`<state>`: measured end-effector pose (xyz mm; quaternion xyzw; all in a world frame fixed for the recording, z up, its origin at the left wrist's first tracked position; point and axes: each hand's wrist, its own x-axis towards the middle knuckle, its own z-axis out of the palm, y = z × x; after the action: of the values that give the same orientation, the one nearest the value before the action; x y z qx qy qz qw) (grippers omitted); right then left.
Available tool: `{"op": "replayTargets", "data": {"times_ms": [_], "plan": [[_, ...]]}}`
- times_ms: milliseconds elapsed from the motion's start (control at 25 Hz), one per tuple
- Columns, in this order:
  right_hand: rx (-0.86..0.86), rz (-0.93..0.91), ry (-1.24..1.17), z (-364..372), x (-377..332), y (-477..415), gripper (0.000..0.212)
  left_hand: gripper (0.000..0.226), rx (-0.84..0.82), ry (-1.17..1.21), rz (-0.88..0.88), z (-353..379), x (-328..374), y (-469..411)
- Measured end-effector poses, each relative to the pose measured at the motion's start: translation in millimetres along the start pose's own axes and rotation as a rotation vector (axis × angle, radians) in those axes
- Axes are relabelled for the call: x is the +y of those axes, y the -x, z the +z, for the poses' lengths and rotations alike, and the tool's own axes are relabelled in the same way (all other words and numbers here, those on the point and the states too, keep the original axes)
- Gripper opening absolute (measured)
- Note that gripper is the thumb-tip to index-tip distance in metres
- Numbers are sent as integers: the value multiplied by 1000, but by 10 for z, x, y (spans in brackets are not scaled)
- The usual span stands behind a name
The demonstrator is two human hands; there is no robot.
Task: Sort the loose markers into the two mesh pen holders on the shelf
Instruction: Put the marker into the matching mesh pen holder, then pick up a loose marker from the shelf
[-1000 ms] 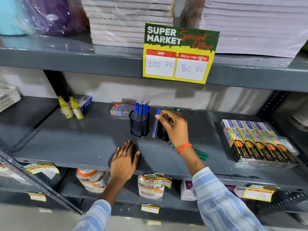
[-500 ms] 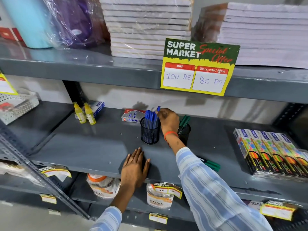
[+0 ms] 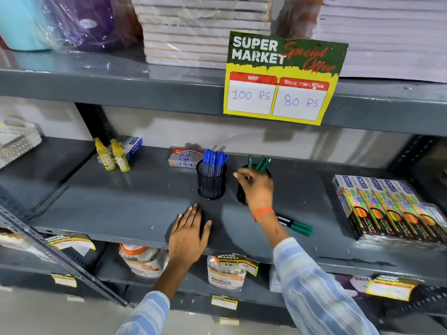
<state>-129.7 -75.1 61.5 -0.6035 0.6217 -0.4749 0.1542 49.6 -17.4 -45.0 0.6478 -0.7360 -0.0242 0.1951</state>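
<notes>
Blue markers [image 3: 214, 160] stand bunched upright in the left mesh holder [image 3: 211, 184], mid-shelf and toward the back edge. Just beside it on the right sits the second mesh holder [image 3: 242, 194], green markers [image 3: 262, 163] poking out of its top at a slant. The right hand [image 3: 256, 187] hovers right in front of that holder, hiding most of it; fingers are drawn together, and there may be a thin marker pinched in them, though the view is too cluttered to be sure. An orange band [image 3: 263, 212] rings that wrist. Two loose green markers [image 3: 296, 226] lie flat on the shelf [image 3: 121, 204] just behind the right forearm, toward the front edge. The left hand [image 3: 189, 234] is pressed flat at the front edge, fingers spread, holding nothing. Farther out: a red-and-white box [image 3: 185, 157] behind the blue holder, two yellow bottles [image 3: 111, 154] toward the back left corner, and colourful packs [image 3: 387, 206] at the right end.
</notes>
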Motion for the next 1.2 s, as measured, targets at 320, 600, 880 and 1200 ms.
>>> {"op": "replayTargets", "data": {"times_ms": [320,600,880,1200], "plan": [[19,-23,516,-742,949,660,15,74,17,9,11,25,-12,-16],[-131,-31,527,-705,1017,723,13,70,28,4,14,18,-6,-11],[-628,-67,371,-530,736,541,16,66,21,-1,1,-5,-5,-10],[-812,-476,533,-548,710,498,24,64,32,9,-1,-12,15,-11]]}}
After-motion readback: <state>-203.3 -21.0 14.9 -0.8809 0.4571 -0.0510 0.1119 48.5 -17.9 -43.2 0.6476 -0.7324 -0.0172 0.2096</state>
